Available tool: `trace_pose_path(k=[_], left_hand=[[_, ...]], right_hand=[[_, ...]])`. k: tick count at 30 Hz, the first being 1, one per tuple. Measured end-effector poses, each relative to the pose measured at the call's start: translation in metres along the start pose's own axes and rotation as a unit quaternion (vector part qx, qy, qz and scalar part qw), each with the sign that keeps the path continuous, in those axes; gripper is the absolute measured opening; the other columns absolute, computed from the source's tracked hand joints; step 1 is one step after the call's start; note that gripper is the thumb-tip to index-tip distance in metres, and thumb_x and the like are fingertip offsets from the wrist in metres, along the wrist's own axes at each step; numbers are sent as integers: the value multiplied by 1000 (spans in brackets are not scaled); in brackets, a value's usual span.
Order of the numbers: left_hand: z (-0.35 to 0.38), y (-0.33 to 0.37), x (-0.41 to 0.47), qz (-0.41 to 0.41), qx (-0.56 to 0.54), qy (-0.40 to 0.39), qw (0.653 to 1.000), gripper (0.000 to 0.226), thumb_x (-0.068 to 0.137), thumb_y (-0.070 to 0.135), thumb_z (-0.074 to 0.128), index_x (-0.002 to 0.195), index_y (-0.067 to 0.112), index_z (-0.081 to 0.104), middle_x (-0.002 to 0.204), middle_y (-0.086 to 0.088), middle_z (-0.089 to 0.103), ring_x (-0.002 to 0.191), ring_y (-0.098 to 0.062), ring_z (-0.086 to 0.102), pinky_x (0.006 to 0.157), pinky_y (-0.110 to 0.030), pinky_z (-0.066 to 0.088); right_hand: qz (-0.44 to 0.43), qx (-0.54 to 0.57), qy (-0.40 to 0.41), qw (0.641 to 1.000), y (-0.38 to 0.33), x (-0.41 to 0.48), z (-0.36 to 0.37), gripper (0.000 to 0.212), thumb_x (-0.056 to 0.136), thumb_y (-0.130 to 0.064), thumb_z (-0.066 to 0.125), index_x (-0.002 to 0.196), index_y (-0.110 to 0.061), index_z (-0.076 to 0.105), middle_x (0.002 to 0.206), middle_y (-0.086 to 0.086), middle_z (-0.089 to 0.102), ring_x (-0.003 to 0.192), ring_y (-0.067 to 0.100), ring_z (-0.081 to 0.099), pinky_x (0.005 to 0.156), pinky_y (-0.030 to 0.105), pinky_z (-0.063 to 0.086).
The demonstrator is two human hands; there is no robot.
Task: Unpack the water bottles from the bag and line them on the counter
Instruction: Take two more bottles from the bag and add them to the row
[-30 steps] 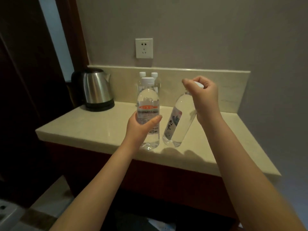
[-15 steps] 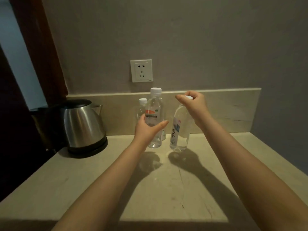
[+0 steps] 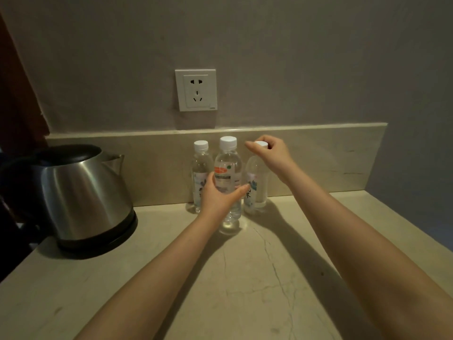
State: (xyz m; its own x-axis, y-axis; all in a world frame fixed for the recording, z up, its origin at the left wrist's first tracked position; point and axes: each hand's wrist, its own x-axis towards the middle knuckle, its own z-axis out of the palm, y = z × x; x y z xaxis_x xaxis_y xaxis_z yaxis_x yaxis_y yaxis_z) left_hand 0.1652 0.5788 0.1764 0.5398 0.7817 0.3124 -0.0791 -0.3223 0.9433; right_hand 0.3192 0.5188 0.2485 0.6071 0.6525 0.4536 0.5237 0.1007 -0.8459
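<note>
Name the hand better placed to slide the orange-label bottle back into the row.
Left. The left hand grips the orange-label bottle; the right hand pinches the cap of the neighbouring bottle.

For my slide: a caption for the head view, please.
Left hand holds orange-label bottle; right hand pinches blue-label bottle by its cap.

Left hand [image 3: 218, 195] covered the middle bottle [image 3: 228, 165] lower label. Right hand [image 3: 272, 155] hid part of the right bottle [image 3: 255, 173] cap. Label print was too small to read. Kettle [image 3: 83, 192] handle was lost in shadow at the left edge.
</note>
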Motion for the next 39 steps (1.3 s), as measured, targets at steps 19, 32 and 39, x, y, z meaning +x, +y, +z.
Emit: trace_pose_path(k=[19, 32, 39], left_hand=[[-9, -14, -2, 3, 19, 12, 1000, 70, 59, 35, 86, 119, 24, 53, 108, 8, 66, 101, -11, 63, 93, -40, 51], [2, 16, -9, -45, -21, -210, 976, 58, 54, 36, 81, 106, 25, 59, 103, 5, 71, 100, -13, 67, 85, -29, 51], [46, 39, -5, -78, -59, -364, 926, 57, 64, 30, 77, 116, 21, 55, 109, 0, 68, 105, -21, 65, 90, -38, 51]], right_hand=[[30, -84, -92, 992, 51, -21, -10, 72, 67, -8, 82, 129, -19, 46, 105, -1, 61, 90, 10, 59, 88, 36, 53], [-98, 32, -41, 994, -28, -30, -57, 10, 87, -34, 62, 95, -28, 62, 77, -13, 59, 66, -3, 53, 59, 18, 43], [-48, -37, -274, 960, -51, -34, -100, 23, 94, -22, 53, 114, -30, 60, 90, 2, 54, 70, 10, 45, 59, 18, 38]])
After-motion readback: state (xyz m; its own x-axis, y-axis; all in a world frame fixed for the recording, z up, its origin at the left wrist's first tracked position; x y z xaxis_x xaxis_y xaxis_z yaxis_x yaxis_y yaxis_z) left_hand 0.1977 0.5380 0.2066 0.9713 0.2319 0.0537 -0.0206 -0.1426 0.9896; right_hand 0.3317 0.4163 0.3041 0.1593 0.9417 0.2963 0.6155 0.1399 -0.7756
